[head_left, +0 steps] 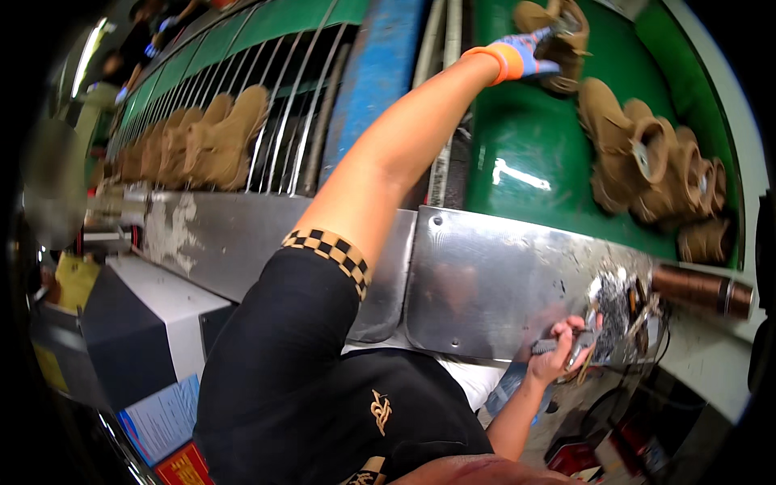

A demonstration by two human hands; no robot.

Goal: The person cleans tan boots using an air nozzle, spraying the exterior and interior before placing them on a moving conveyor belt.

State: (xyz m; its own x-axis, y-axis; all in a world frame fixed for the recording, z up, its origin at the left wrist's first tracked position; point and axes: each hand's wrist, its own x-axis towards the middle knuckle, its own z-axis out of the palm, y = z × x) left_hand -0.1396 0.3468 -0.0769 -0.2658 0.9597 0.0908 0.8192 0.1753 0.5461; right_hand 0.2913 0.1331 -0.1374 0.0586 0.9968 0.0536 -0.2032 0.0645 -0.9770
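Tan suede boot (pixel 558 36) on the green conveyor belt (pixel 525 145) is gripped by the gloved left hand (pixel 529 55) at full reach, while the right hand (pixel 562 352) (bare, low beside the steel panel (pixel 485 283)) is closed around a small metal tool (pixel 578 343); more boots (pixel 655 162) lie clustered nearby.

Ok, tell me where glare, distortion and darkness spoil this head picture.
Head view: glare streaks the green conveyor belt and the steel guard plate; fisheye bends the wire rack toward the rim; corners fall black; the gloved left hand on a tan boot looks slightly soft.
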